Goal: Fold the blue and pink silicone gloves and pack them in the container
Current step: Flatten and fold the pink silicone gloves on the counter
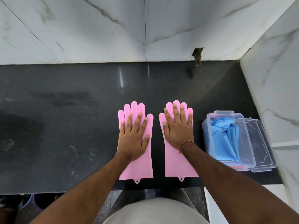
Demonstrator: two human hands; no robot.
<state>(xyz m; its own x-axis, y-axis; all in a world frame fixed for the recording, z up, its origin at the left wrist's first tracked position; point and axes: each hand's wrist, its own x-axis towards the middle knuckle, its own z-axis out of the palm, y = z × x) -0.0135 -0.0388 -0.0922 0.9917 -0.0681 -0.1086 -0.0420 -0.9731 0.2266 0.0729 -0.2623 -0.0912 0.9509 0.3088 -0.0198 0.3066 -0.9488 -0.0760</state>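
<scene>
dark stone counter [64,126], white marbled wall tiles [80,29], clear lid [258,143]

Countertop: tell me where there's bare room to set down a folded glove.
The black countertop is bare left of the left pink glove, and behind both gloves up to the marble wall. A narrow strip separates the gloves. It is crowded on the right: right pink glove, clear container holding blue gloves, then its lid.

The single head-worn wide-angle camera looks steeply down and forward from close above the dark polished stone counter [64,126], facing the white marble-tiled wall [97,29], with both flat hands centred low in its view.
</scene>
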